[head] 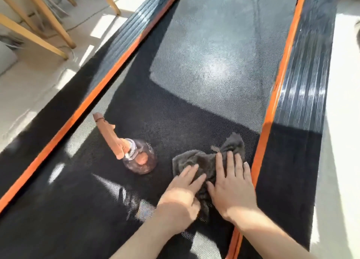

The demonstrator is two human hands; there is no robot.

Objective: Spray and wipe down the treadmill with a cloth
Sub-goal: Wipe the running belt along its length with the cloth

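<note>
Left hand (181,190): it lies flat on the near left part of the cloth, with the fingers straight and a little spread. It presses down and does not pinch anything.
Right hand (231,184): it is also flat, palm down, on the right part of the cloth. The fingers are straight and slightly apart, and the little finger is close to the right orange strip.
Cloth (202,159): dark grey and crumpled, it lies on the treadmill belt under both hands. One corner sticks out beyond the right fingertips.
Spray bottle (139,160): it has a clear round body and a brown trigger head. It stands on the belt just beside the cloth, on its left, and no hand touches it.
Treadmill belt (204,64): black with a fine dotted texture. The far part is in bright sunlight and the near part is in shadow.
Orange strips (280,79): one runs along each long edge of the belt.
Side rails (303,87): black and ribbed, they lie outside the orange strips.
Chair legs (39,31): light wood, on the pale floor (35,79) at the far left, well apart from the treadmill.
</note>
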